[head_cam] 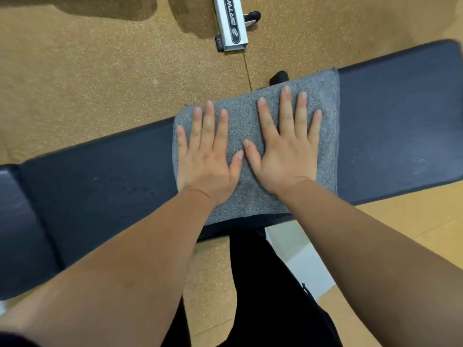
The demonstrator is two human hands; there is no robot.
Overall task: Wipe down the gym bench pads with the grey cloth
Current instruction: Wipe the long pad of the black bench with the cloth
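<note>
A dark navy gym bench pad runs across the view from lower left to upper right. The grey cloth lies spread flat over its middle. My left hand presses palm-down on the cloth's left half, fingers apart. My right hand lies flat on the right half, fingers spread too. The two thumbs almost touch at the cloth's centre. Small wet spots show on the pad left of the cloth. A second pad section begins at the far left.
A silver metal frame bar with a black wheel lies on the speckled tan floor beyond the bench. A black bench foot pokes out behind the cloth. My dark trouser legs stand against the bench's near side.
</note>
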